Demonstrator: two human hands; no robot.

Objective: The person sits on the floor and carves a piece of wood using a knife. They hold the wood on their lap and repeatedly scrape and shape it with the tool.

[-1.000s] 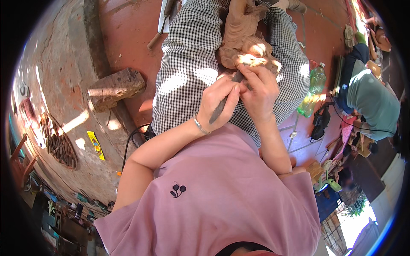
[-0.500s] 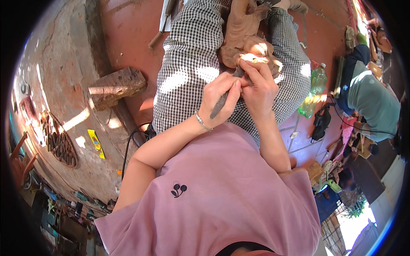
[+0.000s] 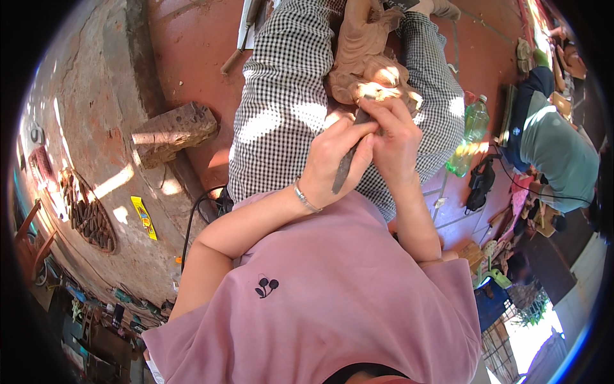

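Note:
A carved wooden figure (image 3: 362, 40), reddish brown with folds and rounded forms, lies between my knees. Its near end, a lumpy rounded part, is in bright sunlight. Both hands are closed round a slim dark grey chisel-like tool (image 3: 343, 171); its exact kind is unclear. My left hand (image 3: 336, 153) grips the middle of the shaft, whose tail end sticks out below the palm toward my shirt. Farther up, my right hand (image 3: 395, 137) pinches the tool close to the carving's near end. The fingers hide the working tip, so I cannot tell whether it touches the wood.
A rough wood block (image 3: 179, 131) rests by the ledge at left, with a yellow packet (image 3: 143, 217) and a pile of brown sticks (image 3: 89, 214) beyond. Green plastic bottles (image 3: 474, 121) stand right of my knee. Another person (image 3: 553, 147) sits at far right.
Both hands have shifted slightly right and nearer to me. The tool's tail end has moved right and down, and its shaft now stands steeper. The carving has barely moved.

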